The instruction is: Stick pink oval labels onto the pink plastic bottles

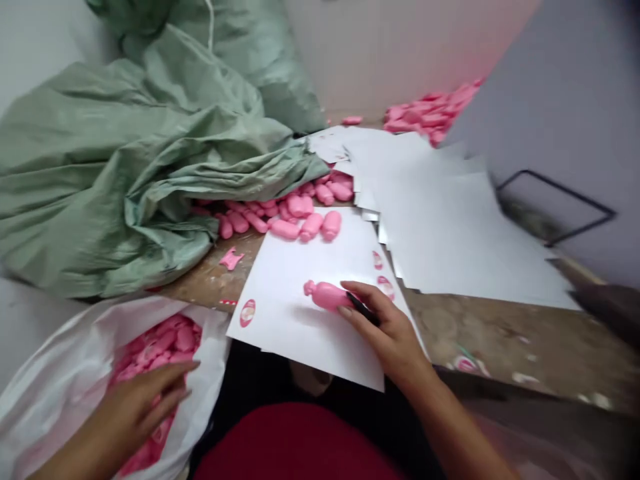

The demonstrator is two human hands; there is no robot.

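My right hand is closed on a small pink bottle-shaped plastic piece, held just over a white sheet. A slim black pen-like tool sits in the same grip; its exact kind is unclear. The sheet lies at the table edge and carries a few oval pink-and-white stickers. On its far edge rest several more pink pieces. At lower left my left hand is open, fingers stretched over a white bag filled with similar pink pieces.
A large green sack covers the left of the table, pink pieces spilling from its mouth. Overlapping white sheets spread to the right. Another pink heap lies at the back by the wall. A thin black frame stands far right.
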